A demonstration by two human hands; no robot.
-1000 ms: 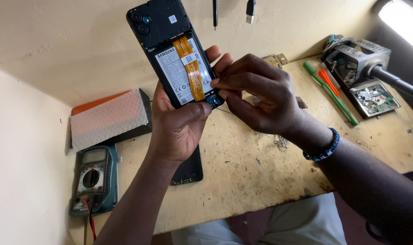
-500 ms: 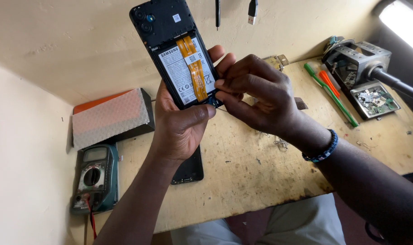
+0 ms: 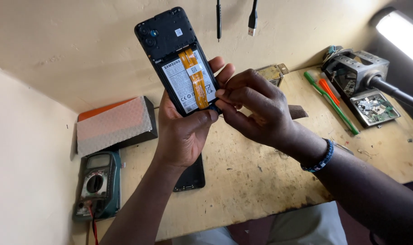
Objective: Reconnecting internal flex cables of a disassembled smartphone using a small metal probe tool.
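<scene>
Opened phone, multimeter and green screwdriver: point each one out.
Opened phone (image 3: 181,75), head view, on its white battery.
Multimeter (image 3: 96,183), head view, on its dial.
Green screwdriver (image 3: 333,105), head view, on its shaft.

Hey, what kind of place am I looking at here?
Probably a phone repair bench: an opened phone held in the left hand, a multimeter on the worn table, and a loose circuit board.

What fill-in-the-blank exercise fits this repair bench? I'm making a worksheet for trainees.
1. The left hand holds up an opened phone with its ____ cover removed.
2. The right hand pinches at the phone's ____ edge.
3. An orange ribbon cable runs across the ____.
4. The multimeter lies on the bench's ____ side.

Missing words: back; bottom; battery; left
</scene>
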